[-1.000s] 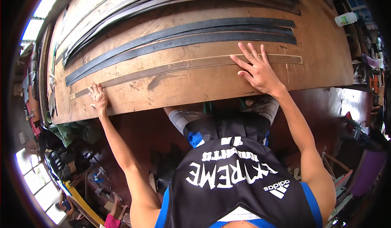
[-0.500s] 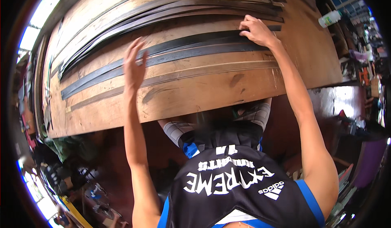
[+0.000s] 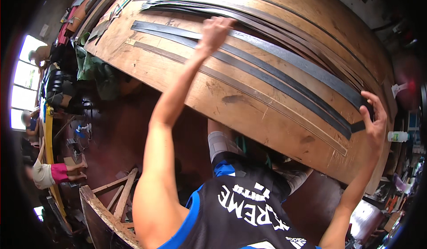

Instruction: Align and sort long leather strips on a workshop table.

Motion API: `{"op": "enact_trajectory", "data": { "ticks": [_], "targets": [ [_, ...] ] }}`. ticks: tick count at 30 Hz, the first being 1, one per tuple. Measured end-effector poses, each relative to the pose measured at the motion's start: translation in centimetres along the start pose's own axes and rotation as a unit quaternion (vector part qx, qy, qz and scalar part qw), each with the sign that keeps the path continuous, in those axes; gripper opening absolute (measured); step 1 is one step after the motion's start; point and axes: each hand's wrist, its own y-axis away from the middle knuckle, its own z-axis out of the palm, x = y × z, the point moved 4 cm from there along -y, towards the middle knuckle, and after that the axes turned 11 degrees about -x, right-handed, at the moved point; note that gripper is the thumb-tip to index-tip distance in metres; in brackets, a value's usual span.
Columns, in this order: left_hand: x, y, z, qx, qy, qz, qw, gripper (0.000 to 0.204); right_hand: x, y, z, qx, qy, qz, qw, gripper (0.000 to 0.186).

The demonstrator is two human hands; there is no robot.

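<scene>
My left hand (image 3: 213, 36), slightly blurred, has its fingers curled onto a dark grey flat strip (image 3: 289, 58) toward the back of the wooden table (image 3: 284, 129). My right hand (image 3: 374, 117) grips that strip near its right end, thumb and fingers bent around it. More grey strips (image 3: 278, 82) lie just in front, fanned slightly apart. A narrow brown strip (image 3: 249, 87) runs parallel along the front. Behind the held strip is a bundle of dark and brown strips (image 3: 307, 40). The parts of the strip under my fingers are hidden.
A plastic bottle (image 3: 398, 136) is beyond the table's right end. At left are co-workers (image 3: 46, 173) (image 3: 33, 123), a yellow beam (image 3: 48, 137) and piled materials. A rough wooden frame (image 3: 104, 209) stands at lower left behind the table's front edge.
Both hands have left the narrow brown strip for the grey strips, and one grey strip has shifted away from the others. The view has swung round, tilting the table's image clockwise.
</scene>
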Motion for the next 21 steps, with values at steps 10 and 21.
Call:
{"op": "enact_trajectory", "data": {
  "ticks": [10,21],
  "targets": [
    [-37.8,10.1,-11.6,-0.044,-0.049,-0.412,0.909,0.064,3.9,1.1,1.7,-0.019,0.001,0.061,0.998,0.043],
    [-45.2,19.7,-17.4,0.019,-0.280,-0.279,0.918,0.051,5.2,8.8,4.4,-0.042,0.058,0.118,0.990,0.076]
  ]
}}
